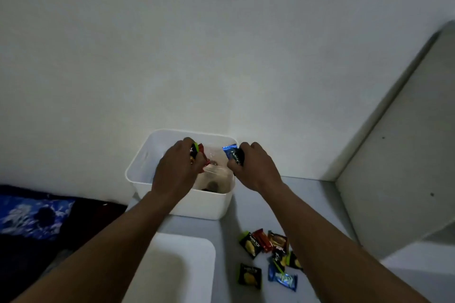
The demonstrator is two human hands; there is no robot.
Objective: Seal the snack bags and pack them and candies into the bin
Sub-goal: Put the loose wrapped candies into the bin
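A white plastic bin stands against the wall on a grey surface. My left hand hovers over its opening, shut on a few small candy packets in green, black and red wrappers. Over the bin's right rim, my right hand is shut on blue and black candy packets. Inside the bin lies a clear snack bag with dark contents. Several loose candies in black, red, brown and blue wrappers lie on the surface near my right forearm.
A second white container or lid sits at the near edge, below the bin. A dark blue patterned cloth lies at the left. A grey panel leans along the right side. The white wall rises right behind the bin.
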